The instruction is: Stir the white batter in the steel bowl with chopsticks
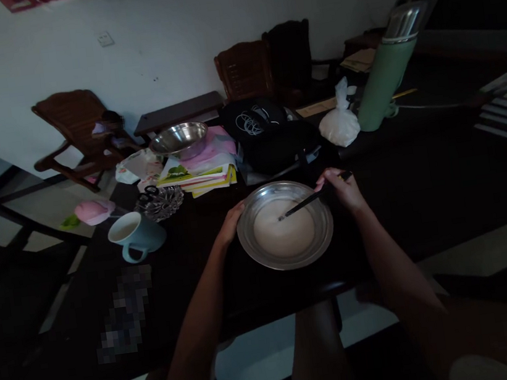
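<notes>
In front of me on the dark table stands a wide metal bowl (290,261) with a milky white mixture (278,236) in it. My left hand (231,223) holds the bowl's left rim, its thumb and some fingers partly hidden by the wall. Black chopsticks (302,204) are gripped in my right hand (341,189), above the right rim. They slant down to the left, and their pale tips meet the mixture near the middle of the bowl.
To the left are a light blue mug (140,233) and a glass dish (166,203) with scissors. Behind the bowl lie books (214,176), a second metal bowl (180,138) and a black bag (269,135). A tied plastic bag (340,125) and green thermos (383,79) stand right.
</notes>
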Available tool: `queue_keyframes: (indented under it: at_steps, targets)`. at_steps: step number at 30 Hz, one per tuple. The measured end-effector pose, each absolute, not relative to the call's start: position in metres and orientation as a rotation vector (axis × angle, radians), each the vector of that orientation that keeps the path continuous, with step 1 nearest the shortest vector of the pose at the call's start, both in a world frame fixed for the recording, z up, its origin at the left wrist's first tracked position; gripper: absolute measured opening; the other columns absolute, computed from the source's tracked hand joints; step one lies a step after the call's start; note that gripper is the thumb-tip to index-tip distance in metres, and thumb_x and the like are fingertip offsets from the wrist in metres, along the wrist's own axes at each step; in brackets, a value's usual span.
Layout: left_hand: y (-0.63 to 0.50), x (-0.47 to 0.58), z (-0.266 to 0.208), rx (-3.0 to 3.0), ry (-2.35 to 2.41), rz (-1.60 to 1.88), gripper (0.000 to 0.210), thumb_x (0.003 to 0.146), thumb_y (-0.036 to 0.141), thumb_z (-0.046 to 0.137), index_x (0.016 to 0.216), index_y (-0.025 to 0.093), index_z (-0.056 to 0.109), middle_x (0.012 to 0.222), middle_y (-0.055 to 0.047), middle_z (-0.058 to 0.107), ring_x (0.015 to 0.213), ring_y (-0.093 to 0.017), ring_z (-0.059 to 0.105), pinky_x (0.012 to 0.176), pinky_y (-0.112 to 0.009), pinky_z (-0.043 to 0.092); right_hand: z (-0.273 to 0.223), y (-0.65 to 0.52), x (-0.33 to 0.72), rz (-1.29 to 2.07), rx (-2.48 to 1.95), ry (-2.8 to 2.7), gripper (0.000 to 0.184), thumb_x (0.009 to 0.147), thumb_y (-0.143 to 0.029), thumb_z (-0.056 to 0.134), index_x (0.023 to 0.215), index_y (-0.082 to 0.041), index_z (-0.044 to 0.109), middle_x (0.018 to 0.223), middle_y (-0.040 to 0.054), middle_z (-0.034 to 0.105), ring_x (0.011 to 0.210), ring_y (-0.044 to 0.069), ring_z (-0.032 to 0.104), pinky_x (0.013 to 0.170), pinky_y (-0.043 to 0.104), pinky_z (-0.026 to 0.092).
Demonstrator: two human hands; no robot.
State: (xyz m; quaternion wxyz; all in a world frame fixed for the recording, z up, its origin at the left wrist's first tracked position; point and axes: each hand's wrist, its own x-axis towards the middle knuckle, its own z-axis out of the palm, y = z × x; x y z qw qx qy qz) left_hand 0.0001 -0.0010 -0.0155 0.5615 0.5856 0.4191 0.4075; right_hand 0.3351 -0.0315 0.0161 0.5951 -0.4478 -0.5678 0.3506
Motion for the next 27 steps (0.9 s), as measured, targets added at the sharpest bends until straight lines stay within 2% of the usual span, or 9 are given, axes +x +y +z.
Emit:
queue_keyframes:
  at_steps: [3,5,10,14,17,23,27]
  targets:
    - [-0.0037,0.0026,-0.0126,1.344,0.982,0.948,0.076,0.08,0.07,0.064,0.13,0.014,0.071,0.136,-0.014,0.07,0.134,-0.039,0.056,0.115,-0.049,0.039,0.0139,-0.0286,0.338,0.765,-1.065,-1.199,0.052,0.085,-0.07,0.058,0.063,-0.025,0.069,0.049,0.0016,0.065,0.051,0.019,0.061,0.066,0.037,0.053]
    - [-0.0058,0.0041,-0.0101,1.323,0.989,0.944,0.075,0.081,0.07,0.063,0.131,0.014,0.071,0.132,-0.013,0.072,0.132,-0.039,0.058,0.114,-0.05,0.04,0.0128,-0.0289,0.3356,0.826,-1.077,-1.225,0.054,0.084,-0.072,0.056,0.063,-0.025,0.069,0.047,0.0015,0.064,0.048,0.019,0.061,0.063,0.036,0.052]
    - [-0.0065,0.0049,-0.0079,1.292,0.988,0.964,0.075,0.081,0.07,0.062,0.13,0.014,0.071,0.13,-0.013,0.073,0.129,-0.039,0.06,0.114,-0.051,0.041,0.0124,-0.0321,0.3298,0.905,-1.059,-1.392,0.05,0.083,-0.071,0.061,0.069,-0.024,0.071,0.063,0.0037,0.074,0.066,0.022,0.07,0.072,0.036,0.055]
    - [-0.0042,0.0031,-0.0081,1.317,1.005,0.99,0.075,0.079,0.071,0.065,0.126,0.013,0.074,0.132,-0.014,0.071,0.131,-0.04,0.059,0.115,-0.05,0.04,0.0127,-0.03,0.3367,0.818,-1.093,-1.228,0.052,0.083,-0.072,0.06,0.064,-0.025,0.069,0.056,0.0029,0.071,0.058,0.022,0.067,0.067,0.037,0.054]
    - [-0.0038,0.0019,-0.0077,1.327,1.026,0.983,0.076,0.078,0.071,0.065,0.125,0.012,0.074,0.131,-0.016,0.072,0.13,-0.04,0.059,0.114,-0.051,0.041,0.0131,-0.0304,0.337,0.873,-1.07,-1.232,0.053,0.083,-0.072,0.059,0.062,-0.025,0.068,0.05,0.0022,0.067,0.052,0.021,0.064,0.064,0.037,0.053]
    - [-0.0058,0.0016,-0.0077,1.376,1.033,0.968,0.071,0.081,0.069,0.062,0.123,0.013,0.074,0.132,-0.013,0.072,0.13,-0.038,0.059,0.113,-0.05,0.041,0.0136,-0.0329,0.3317,0.907,-1.043,-1.383,0.047,0.083,-0.069,0.064,0.07,-0.025,0.075,0.068,0.0039,0.076,0.071,0.022,0.07,0.076,0.036,0.053]
    - [-0.0055,0.0005,-0.0095,1.387,1.033,0.951,0.071,0.081,0.07,0.061,0.121,0.013,0.075,0.128,-0.014,0.074,0.129,-0.038,0.059,0.113,-0.05,0.041,0.0112,-0.0318,0.3357,0.85,-1.056,-1.212,0.047,0.085,-0.067,0.063,0.066,-0.025,0.073,0.057,0.0018,0.07,0.06,0.02,0.065,0.069,0.035,0.051]
